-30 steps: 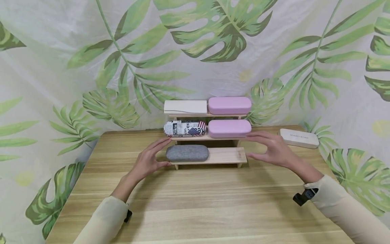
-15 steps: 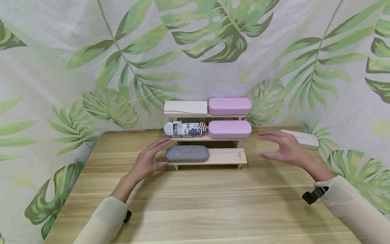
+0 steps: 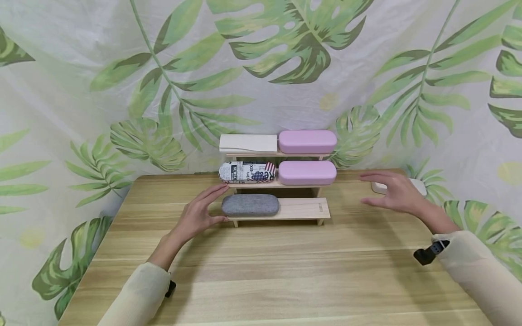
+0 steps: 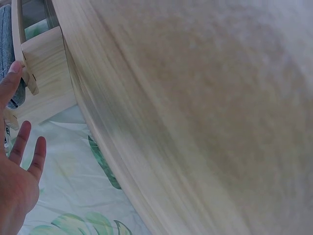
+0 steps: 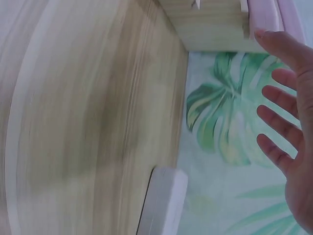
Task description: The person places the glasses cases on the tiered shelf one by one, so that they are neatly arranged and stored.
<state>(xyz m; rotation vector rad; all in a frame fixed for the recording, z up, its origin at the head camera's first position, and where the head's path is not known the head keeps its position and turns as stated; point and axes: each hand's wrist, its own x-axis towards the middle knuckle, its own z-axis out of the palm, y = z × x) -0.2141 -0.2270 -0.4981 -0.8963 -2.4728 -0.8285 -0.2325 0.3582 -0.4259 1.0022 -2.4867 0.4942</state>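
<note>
My left hand point(image 3: 195, 213) rests at the left end of a small three-step wooden rack point(image 3: 299, 208). Its thumb and fingertips touch or nearly touch the bottom and middle steps. On the bottom step, beside that hand, lies a grey fabric glasses case point(image 3: 250, 205). A newsprint-patterned glasses case point(image 3: 246, 172) and a pink glasses case point(image 3: 307, 173) share the middle step. Off to the right, my right hand point(image 3: 393, 194) hovers with fingers spread, holding nothing. Behind it a white case point(image 3: 419, 186) lies on the table, partly hidden; the right wrist view shows this white case point(image 5: 166, 200) apart from the hand.
The top step bears a white flat case point(image 3: 248, 143) and another pink case point(image 3: 307, 141). The right half of the bottom step is bare wood. A leaf-print cloth point(image 3: 285, 108) hangs behind the wooden table point(image 3: 261, 276).
My right hand has moved away from the rack's right end, out to the right, and now covers part of the white case. The left hand has stayed in place.
</note>
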